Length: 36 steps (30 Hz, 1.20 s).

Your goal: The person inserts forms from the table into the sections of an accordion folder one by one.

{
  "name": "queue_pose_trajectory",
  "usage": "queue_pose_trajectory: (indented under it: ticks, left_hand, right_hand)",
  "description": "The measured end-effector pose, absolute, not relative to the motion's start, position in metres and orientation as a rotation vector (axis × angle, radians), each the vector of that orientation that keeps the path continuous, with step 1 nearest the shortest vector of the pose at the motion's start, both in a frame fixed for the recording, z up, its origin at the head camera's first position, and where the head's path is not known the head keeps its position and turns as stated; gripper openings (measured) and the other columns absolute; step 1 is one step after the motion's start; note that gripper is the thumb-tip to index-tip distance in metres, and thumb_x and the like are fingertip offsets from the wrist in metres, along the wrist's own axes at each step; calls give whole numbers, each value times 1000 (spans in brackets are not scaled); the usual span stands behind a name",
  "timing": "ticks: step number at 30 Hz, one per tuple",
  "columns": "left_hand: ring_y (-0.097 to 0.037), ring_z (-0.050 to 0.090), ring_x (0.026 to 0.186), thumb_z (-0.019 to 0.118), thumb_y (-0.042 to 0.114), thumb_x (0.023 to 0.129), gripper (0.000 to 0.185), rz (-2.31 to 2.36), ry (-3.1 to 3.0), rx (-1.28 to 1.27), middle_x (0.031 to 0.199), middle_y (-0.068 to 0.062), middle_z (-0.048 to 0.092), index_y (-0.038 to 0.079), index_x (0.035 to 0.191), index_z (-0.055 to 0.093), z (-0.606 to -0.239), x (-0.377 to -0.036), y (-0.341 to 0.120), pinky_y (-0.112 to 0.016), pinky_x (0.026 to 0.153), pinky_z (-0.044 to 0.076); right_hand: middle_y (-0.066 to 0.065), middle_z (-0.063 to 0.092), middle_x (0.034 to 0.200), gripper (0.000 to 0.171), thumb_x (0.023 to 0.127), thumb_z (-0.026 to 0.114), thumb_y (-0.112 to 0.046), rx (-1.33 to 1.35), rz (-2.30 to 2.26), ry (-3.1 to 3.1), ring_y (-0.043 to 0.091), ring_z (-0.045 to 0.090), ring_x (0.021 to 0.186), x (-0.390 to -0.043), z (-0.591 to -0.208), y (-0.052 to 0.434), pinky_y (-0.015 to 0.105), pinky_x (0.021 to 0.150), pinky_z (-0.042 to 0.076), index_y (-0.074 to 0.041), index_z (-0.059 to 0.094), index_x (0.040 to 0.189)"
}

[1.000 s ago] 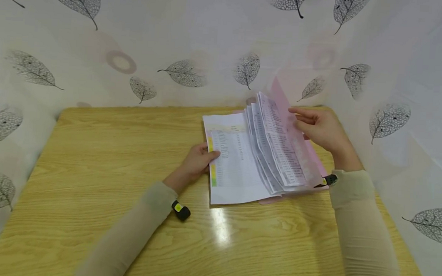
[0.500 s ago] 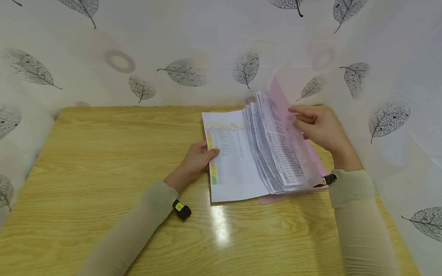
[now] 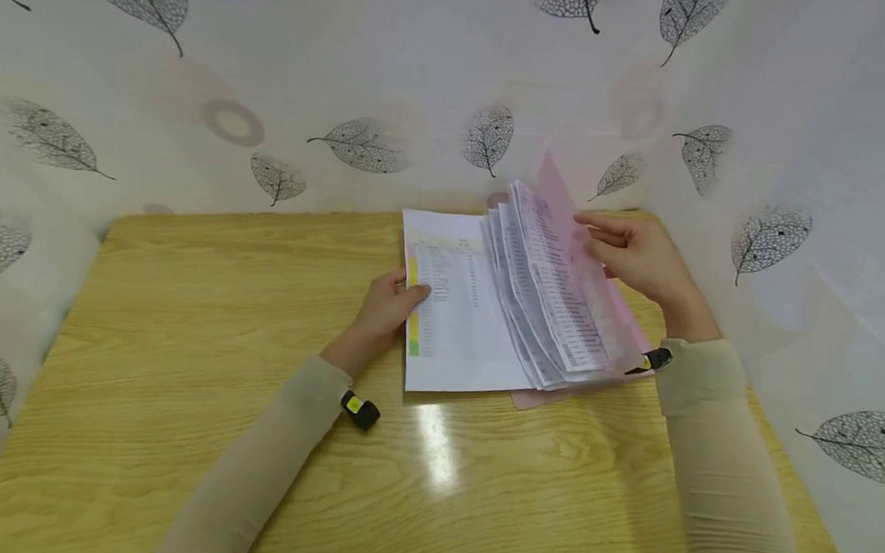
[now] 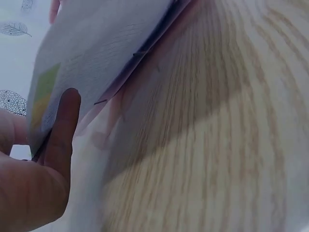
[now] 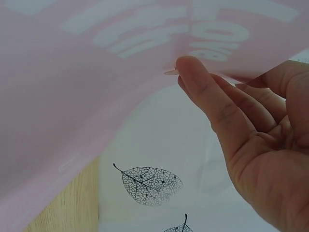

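My left hand [image 3: 390,305] pinches the left edge of a white printed sheet [image 3: 461,344], thumb on top and fingers beneath. Yellow and green blocks run down that edge. To its right, several more printed sheets [image 3: 554,291] fan upward inside a pink translucent folder [image 3: 556,186]. My right hand [image 3: 642,258] holds the raised cover of this folder between thumb and fingers. In the right wrist view the cover [image 5: 145,34] carries pale lettering and bends beside the thumb. The left wrist view has the left thumb [image 4: 65,121] lying on the sheet near its coloured strip.
A wooden table [image 3: 246,300] lies under the folder and both forearms. Behind it and at the sides hangs a pale cloth [image 3: 424,58] printed with dark leaf skeletons. A dark strap with a small camera [image 3: 360,410] sits on the left wrist.
My left hand and the white sheet have shifted slightly up and to the left, and the sheet lies straighter. The right hand keeps its hold on the cover. The head view has turned a little.
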<state>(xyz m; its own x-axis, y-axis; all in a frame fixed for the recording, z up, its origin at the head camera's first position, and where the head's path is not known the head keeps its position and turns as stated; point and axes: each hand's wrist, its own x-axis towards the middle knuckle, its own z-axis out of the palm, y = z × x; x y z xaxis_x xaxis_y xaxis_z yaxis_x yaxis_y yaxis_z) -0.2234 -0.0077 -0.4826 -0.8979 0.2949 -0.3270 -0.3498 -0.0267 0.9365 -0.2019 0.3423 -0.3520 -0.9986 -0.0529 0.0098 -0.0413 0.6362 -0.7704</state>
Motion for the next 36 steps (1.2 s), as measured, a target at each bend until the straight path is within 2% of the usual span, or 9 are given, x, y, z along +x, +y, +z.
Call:
queue_pose_trajectory:
  ticks: [5, 12, 19, 26, 28, 33, 36]
  left_hand:
    - [-31, 77, 109, 61, 11, 106, 47, 1987, 1854, -71, 135, -19, 71, 11, 152, 55, -481, -225, -8, -32, 78, 66]
    - [-30, 77, 107, 60, 8, 106, 45, 2036, 1780, -105, 134, -23, 70, 7, 150, 55, -485, -218, -2, -32, 79, 66]
    - [-34, 78, 105, 61, 8, 106, 44, 2043, 1762, -122, 131, -24, 72, 7, 150, 56, -490, -211, 5, -35, 78, 66]
    - [-34, 77, 108, 63, 10, 105, 48, 2097, 1779, -157, 133, -22, 71, 10, 153, 54, -492, -211, -3, -33, 80, 66]
    - [-31, 78, 105, 62, 9, 105, 48, 2101, 1773, -159, 133, -23, 71, 9, 152, 54, -495, -209, -4, -33, 79, 66]
    - [-26, 80, 90, 63, 5, 103, 45, 2102, 1851, -109, 124, -29, 73, 4, 148, 58, -500, -202, 2, -31, 71, 66]
    - [-29, 80, 91, 63, 4, 102, 45, 2088, 1880, -70, 121, -29, 73, 2, 147, 59, -499, -200, 6, -32, 72, 66]
  right_hand:
    - [20, 67, 140, 42, 101, 66, -12, -67, -1328, 2825, -16, 66, 93, -202, -352, 342, 21, 62, 61, -11, 67, 142]
    - [19, 69, 136, 40, 101, 66, -13, -64, -1312, 2842, -11, 66, 85, -202, -351, 341, 21, 61, 61, -12, 68, 141]
    - [16, 65, 144, 41, 101, 67, -16, -47, -1290, 2831, -14, 64, 107, -199, -348, 339, 21, 64, 61, -14, 68, 142]
    - [19, 65, 143, 42, 101, 65, -11, -66, -1324, 2814, -16, 65, 98, -201, -348, 339, 21, 63, 61, -11, 67, 143]
    - [20, 64, 144, 42, 101, 65, -13, -61, -1320, 2807, -15, 65, 99, -201, -348, 339, 20, 63, 61, -11, 66, 144]
    - [17, 64, 145, 41, 102, 66, -16, -53, -1273, 2828, 3, 68, 119, -201, -347, 339, 21, 65, 62, -15, 67, 143]
    - [16, 65, 144, 41, 101, 67, -17, -54, -1267, 2838, 6, 68, 120, -200, -347, 338, 22, 66, 62, -15, 68, 142]
